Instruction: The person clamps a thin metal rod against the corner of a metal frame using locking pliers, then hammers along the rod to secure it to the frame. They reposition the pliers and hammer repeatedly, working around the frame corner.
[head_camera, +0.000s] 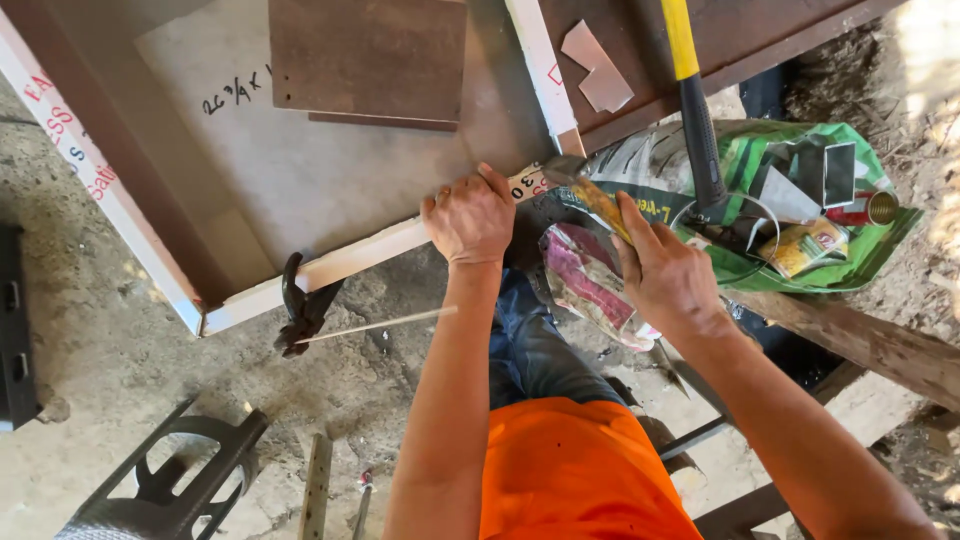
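The big grey panel (300, 170) lay flat across most of your view, framed by a white strip (360, 255) along its near edge and a second white strip (540, 70) running up from the corner; a darker brown board (368, 58) rested on top of it near the far side. To your right a green sack (800, 200) was spread over a rough timber (870, 340), carrying a hammer (697, 120) with a yellow and black handle, a loop of wire (765, 215) and a small tin (880, 207). A black clamp (303, 305) bit onto the near white strip (well to the left of your hands). Your left hand (470, 218) was curled over that strip just at the corner, fingers closed down on it; your right hand (665, 275) was wrapped shut around the yellow handle of a small tool (590, 195), whose metal head met the corner just beside your left fingers; what kind of tool it was I could not tell.
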